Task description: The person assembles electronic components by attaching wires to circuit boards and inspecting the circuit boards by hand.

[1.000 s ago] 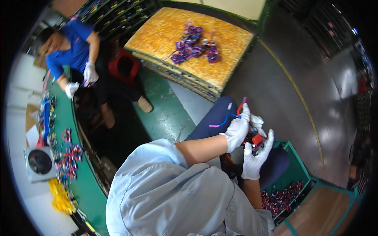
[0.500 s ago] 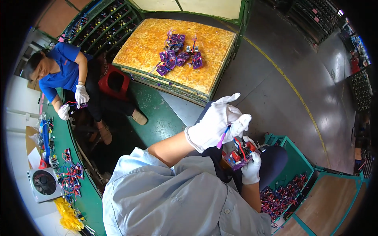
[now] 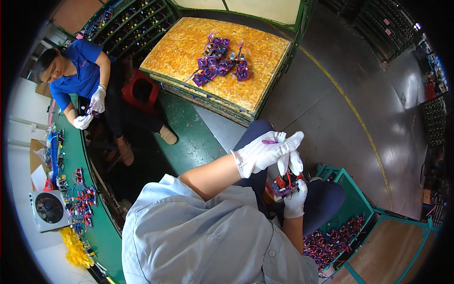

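Observation:
My right hand (image 3: 295, 199), in a white glove, grips the lower right edge of a purple circuit board (image 3: 282, 191) with red and black parts and a red wire. The board is above my lap, tilted. Just above it is my gloved left hand (image 3: 267, 155), its fingers pointing down to the board's top. A purple-sleeved wire lead (image 3: 269, 141) with a whitish end sticks out at the upper side of this hand, held among its fingers. Those fingers hide part of the board and most of the lead.
Several purple boards (image 3: 222, 64) lie on a yellow-brown mottled platform (image 3: 165, 52) ahead. At right, a green bin (image 3: 353, 191) holds many wired boards. A co-worker (image 3: 82, 71) sits at left beside a green bench (image 3: 101, 227) with boards and a fan (image 3: 49, 209). A red stool (image 3: 142, 90) stands behind.
My left hand has turned, its fingers now pointing down, and the purple-sleeved lead has swung from below the hand to its upper side. The board has shifted slightly. The co-worker's hands have come together.

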Demonstrator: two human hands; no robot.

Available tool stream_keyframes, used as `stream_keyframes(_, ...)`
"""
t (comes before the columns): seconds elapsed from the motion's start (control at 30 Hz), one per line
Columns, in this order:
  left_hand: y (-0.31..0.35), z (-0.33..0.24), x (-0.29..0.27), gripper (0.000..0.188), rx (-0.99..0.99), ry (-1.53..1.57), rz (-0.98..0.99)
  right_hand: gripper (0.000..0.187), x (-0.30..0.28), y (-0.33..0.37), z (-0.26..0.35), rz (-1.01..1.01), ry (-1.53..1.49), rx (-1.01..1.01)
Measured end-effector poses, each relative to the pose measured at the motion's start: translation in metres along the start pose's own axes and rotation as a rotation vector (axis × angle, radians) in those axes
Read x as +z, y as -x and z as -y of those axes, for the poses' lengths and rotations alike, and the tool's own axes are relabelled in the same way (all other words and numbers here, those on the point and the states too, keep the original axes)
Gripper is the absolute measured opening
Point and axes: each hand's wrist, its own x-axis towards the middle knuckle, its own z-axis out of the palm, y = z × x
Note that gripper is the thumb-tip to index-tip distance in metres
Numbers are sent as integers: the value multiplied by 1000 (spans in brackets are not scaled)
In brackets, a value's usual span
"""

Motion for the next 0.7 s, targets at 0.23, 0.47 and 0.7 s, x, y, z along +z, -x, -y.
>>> stream_keyframes(0.23, -11, 11, -7, 55, 599, -296, 181, 54, -16, -4, 15, 82, 72, -190)
stream_keyframes(0.47, -18, 50, -13, 120, 700, -234, 140, 85, 62, 4, 60, 259, -27, -249)
stream_keyframes(0.7, -11, 59, 13, 95, 731, -558, 65, 94, 78, 12, 63, 199, 280, -423)
